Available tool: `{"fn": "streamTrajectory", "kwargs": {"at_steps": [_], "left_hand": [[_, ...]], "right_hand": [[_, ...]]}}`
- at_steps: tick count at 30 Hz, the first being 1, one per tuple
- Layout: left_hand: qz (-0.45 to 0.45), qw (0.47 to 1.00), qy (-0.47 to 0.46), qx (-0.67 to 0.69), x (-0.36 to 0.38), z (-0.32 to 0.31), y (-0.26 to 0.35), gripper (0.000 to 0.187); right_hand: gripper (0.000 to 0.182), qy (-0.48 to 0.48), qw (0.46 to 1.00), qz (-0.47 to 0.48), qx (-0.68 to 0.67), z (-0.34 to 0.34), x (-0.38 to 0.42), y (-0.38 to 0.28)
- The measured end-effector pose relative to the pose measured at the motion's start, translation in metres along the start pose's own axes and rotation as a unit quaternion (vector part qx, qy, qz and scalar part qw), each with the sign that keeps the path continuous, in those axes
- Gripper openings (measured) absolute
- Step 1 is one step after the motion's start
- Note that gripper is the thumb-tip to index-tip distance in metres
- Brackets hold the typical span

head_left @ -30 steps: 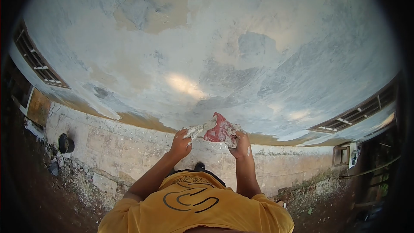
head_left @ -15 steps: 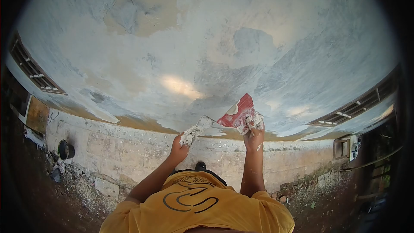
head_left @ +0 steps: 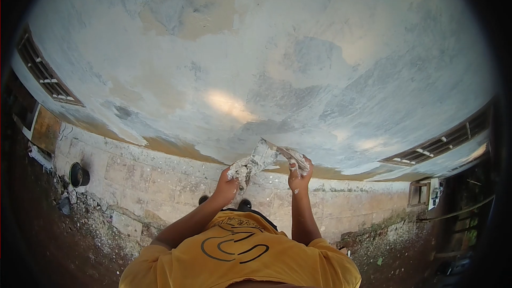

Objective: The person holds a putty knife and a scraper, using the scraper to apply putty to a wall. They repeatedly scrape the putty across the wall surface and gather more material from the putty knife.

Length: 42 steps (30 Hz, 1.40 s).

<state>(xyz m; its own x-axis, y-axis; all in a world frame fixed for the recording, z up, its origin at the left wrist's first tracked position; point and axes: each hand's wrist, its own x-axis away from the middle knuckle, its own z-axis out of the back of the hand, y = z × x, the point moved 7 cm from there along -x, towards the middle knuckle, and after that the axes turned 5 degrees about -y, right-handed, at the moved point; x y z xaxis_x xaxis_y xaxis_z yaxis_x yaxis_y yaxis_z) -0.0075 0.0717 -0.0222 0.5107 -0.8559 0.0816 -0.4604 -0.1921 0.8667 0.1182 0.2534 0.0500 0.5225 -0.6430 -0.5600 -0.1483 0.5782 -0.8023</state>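
Note:
In front of the chest, my left hand (head_left: pixel 228 183) is closed round a scraper (head_left: pixel 263 154) caked with white paste. My right hand (head_left: pixel 300 175) grips a second tool, the red spreader (head_left: pixel 290 154), now seen nearly edge-on and smeared with paste. The two tools meet or overlap between the hands; whether they touch is unclear. White paste also covers the fingers of both hands. Behind them rises a wall (head_left: pixel 213 74) with patchy white, grey and tan coating.
Barred windows (head_left: pixel 47 74) (head_left: pixel 437 141) are set in the wall at both sides. A black bucket (head_left: pixel 79 175) stands at the lower left beside rubble (head_left: pixel 90 218). A pale, rough ledge (head_left: pixel 176 186) runs below the coated wall.
My right hand has moved left and turned the red spreader from face-on to nearly edge-on. The two tools have come together. My left hand has shifted slightly right.

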Motion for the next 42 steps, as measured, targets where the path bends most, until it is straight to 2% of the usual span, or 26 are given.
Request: {"fn": "streamTrajectory", "kwargs": {"at_steps": [2,4,5,6,8,11,13,14,16,21,23,24,26,27,29,30,31,32,33,34,35,36,38,40,41,42], "left_hand": [[0.001,1.0,-0.013,-0.002,0.001,-0.001,-0.002,0.04],[-0.006,0.999,0.022,0.033,0.002,0.005,-0.007,0.039],[-0.007,0.999,0.022,0.033,0.002,0.002,-0.004,0.039],[-0.021,0.998,0.028,0.048,0.003,0.0,0.001,0.038],[-0.036,0.997,0.034,0.063,0.005,0.0,0.003,0.038],[-0.04,0.998,0.031,0.042,0.005,0.006,0.0,0.037],[-0.029,0.999,-0.038,0.002,0.004,0.002,0.001,0.04],[-0.03,0.999,-0.038,0.003,0.004,0.003,-0.006,0.04],[-0.04,0.996,0.077,0.032,0.005,0.021,-0.024,0.034],[-0.058,0.995,0.077,-0.007,0.01,0.019,-0.019,0.032],[-0.077,0.993,0.093,-0.009,0.011,0.019,-0.015,0.032],[-0.08,0.994,0.08,0.004,0.01,0.017,-0.012,0.032],[-0.082,0.994,0.069,0.015,0.009,0.016,-0.008,0.032],[-0.077,0.995,0.068,0.016,0.008,0.017,-0.008,0.032],[-0.072,0.995,0.066,0.017,0.006,0.016,0.001,0.031],[-0.076,0.996,0.051,0.018,0.014,0.01,0.006,0.031],[-0.088,0.995,0.032,0.018,0.013,0.006,0.015,0.031],[-0.088,0.996,0.031,0.018,0.011,0.005,0.019,0.031],[-0.108,0.993,0.036,-0.008,0.01,0.004,0.025,0.032],[-0.128,0.99,0.04,-0.035,0.009,0.004,0.03,0.032],[-0.126,0.991,0.038,-0.036,0.007,0.004,0.032,0.032],[-0.127,0.986,0.05,-0.097,0.006,0.005,0.034,0.037],[-0.125,0.977,0.059,-0.159,0.004,0.013,0.031,0.043],[-0.256,0.862,0.056,-0.435,0.0,0.013,0.036,0.045],[-0.255,0.862,0.053,-0.434,0.001,0.01,0.039,0.045],[-0.266,0.814,0.035,-0.516,0.005,0.0,0.043,0.041]], "right_hand": [[0.015,0.023,0.999,-0.008,-0.023,-0.001,0.004,0.004],[0.009,-0.036,0.998,0.032,0.042,-0.008,0.003,0.001],[0.014,-0.03,0.998,0.01,-0.058,-0.012,0.003,-0.004],[0.014,-0.03,0.998,0.011,-0.058,-0.013,0.0,-0.006],[0.02,-0.026,0.992,0.12,0.005,-0.015,-0.006,-0.023],[0.022,-0.068,0.988,0.138,-0.034,-0.022,-0.014,-0.019],[0.022,-0.063,0.989,0.135,-0.019,-0.021,-0.013,-0.013],[0.022,-0.057,0.989,0.133,-0.005,-0.02,-0.013,-0.01],[0.021,-0.071,0.988,0.134,0.014,-0.02,-0.014,-0.009],[0.022,-0.078,0.982,0.157,0.069,-0.021,-0.005,0.02],[0.016,-0.042,0.965,0.221,0.133,-0.023,0.002,0.017],[0.016,-0.041,0.965,0.222,0.132,-0.025,0.006,0.012],[0.017,0.013,0.984,0.125,0.124,-0.021,0.009,0.012],[0.017,0.012,0.984,0.126,0.121,-0.02,0.009,0.015],[0.018,0.001,0.997,-0.068,0.024,-0.01,0.002,0.046],[0.018,-0.001,0.997,-0.076,0.024,-0.004,0.009,0.042],[0.018,0.037,0.978,-0.178,-0.105,0.004,0.014,0.054],[0.021,0.075,0.931,-0.274,-0.231,0.006,0.019,0.064],[0.024,0.084,0.895,-0.281,-0.336,0.005,0.019,0.066],[0.024,0.087,0.894,-0.281,-0.336,0.006,0.019,0.062],[0.025,0.072,0.872,-0.323,-0.36,0.001,0.022,0.057],[0.027,0.057,0.848,-0.363,-0.382,-0.004,0.026,0.054],[0.029,0.039,0.836,-0.369,-0.405,-0.012,0.033,0.044],[0.033,0.019,0.813,-0.369,-0.45,-0.029,0.029,0.029],[0.034,0.027,0.817,-0.379,-0.433,-0.03,0.031,0.026],[0.034,0.03,0.817,-0.379,-0.433,-0.03,0.03,0.021]]}}
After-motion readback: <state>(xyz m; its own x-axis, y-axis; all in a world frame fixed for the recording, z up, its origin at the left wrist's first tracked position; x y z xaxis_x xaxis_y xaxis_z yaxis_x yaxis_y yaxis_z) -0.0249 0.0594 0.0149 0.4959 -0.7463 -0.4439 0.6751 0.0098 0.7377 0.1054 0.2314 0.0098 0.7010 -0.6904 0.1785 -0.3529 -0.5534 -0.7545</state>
